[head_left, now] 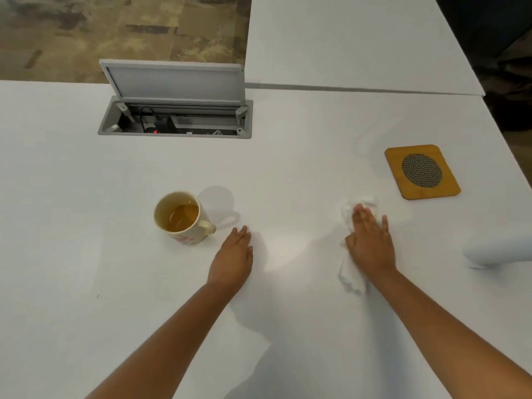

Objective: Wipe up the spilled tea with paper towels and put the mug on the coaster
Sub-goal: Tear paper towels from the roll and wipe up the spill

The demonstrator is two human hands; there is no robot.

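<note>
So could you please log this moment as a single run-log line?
step: wiping | right hand: flat on paper towel | left hand: flat on table | mug: off coaster

A grey cable box (175, 119) is set into the white table (86, 197), its lid (172, 82) raised and plugs visible inside. A second table (359, 38) adjoins beyond; patterned carpet (115, 30) lies far left.

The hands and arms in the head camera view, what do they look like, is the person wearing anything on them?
Both the left hand and the right hand are bare: no gloves, and no rings, watch or bracelet that I can make out. The forearms are uncovered down to the bottom of the frame, with no sleeve showing.
</note>
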